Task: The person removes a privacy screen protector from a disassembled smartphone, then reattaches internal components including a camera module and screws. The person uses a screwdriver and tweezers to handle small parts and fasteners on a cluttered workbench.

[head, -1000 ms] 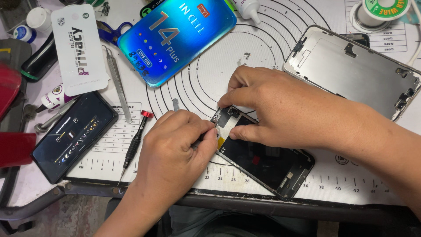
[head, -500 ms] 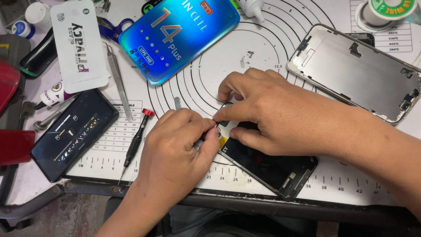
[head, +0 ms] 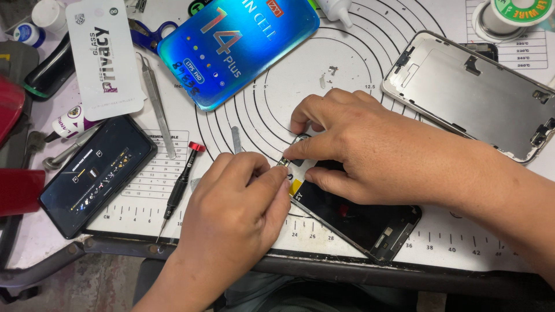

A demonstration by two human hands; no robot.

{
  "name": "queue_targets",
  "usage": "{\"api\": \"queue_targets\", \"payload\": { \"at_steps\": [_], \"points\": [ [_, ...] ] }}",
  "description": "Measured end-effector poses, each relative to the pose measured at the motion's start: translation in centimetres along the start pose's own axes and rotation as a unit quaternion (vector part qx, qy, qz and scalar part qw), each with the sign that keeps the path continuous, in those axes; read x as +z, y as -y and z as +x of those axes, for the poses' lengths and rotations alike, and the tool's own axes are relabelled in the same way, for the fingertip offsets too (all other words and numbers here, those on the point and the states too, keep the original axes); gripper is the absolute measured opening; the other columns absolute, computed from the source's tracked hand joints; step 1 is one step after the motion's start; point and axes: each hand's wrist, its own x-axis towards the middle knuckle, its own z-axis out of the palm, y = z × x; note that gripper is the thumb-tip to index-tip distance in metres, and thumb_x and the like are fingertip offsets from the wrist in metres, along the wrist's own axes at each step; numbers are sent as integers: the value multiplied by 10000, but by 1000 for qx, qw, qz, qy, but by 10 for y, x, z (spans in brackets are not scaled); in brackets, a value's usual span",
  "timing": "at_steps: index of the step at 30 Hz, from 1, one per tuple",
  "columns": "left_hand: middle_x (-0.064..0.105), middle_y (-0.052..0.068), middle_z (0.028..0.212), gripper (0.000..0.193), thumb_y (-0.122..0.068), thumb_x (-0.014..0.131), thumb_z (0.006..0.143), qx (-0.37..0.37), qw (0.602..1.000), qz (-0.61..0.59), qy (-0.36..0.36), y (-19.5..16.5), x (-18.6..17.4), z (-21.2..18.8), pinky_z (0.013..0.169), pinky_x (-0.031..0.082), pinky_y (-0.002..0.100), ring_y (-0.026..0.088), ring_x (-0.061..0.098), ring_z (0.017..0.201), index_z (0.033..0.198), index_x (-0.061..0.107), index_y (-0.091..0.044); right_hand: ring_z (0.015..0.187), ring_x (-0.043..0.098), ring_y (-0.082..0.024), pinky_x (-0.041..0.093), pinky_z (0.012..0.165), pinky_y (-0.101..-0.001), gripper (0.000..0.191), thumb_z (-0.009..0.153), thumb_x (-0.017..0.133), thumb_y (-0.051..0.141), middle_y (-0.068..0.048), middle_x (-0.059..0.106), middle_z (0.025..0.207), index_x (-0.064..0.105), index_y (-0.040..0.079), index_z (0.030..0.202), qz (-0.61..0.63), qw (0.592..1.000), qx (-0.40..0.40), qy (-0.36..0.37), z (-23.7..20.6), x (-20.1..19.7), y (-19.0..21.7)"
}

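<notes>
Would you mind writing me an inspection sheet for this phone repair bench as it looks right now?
Surface: white work mat printed with rings and rulers, on a bench.
Job's things: dark phone screen panel lying flat under both hands.
Clutter: blue screen box, white flat packet, tweezers, red-capped screwdriver, lit phone, silver phone frame, blue-handled scissors, solder wick spool.
Grippers: left hand pinches at the panel's top edge; right hand presses the panel down.
Cables: nothing seen.
Surroundings: red object at left; floor below.
</notes>
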Motion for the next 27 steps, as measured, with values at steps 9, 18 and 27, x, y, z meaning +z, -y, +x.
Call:
{"api": "queue_targets", "payload": {
  "at_steps": [9, 18, 27],
  "points": [
    [653, 104, 998, 249, -107, 787, 827, 48, 995, 84, 22, 1, -1, -6, 685, 499, 371, 252, 602, 845, 1046, 739, 2, 984, 643, -281, 499, 888, -441, 309, 789, 756, 236, -120, 676, 1092, 792, 99, 1064, -5, 1000, 6, 9, 5, -4, 3],
    [660, 111, 1035, 292, -85, 780, 815, 62, 996, 58, 25, 3, -3, -9, 699, 502, 367, 249, 602, 852, 1080, 733, 28, 969, 647, -281, 501, 877, -443, 311, 779, 758, 223, -116, 676, 1085, 790, 92, 1060, -4, 1000, 3, 7, 5, -6, 4],
    [662, 122, 1043, 279, -72, 756, 796, 44, 997, 48, 29, 3, -5, -11, 750, 524, 376, 261, 630, 897, 1059, 721, 18, 966, 647, -288, 503, 867, -439, 308, 770, 764, 216, -110, 681, 1076, 789, 90, 1050, -5, 1000, 5, 10, 5, -8, 6]
  ]
}}
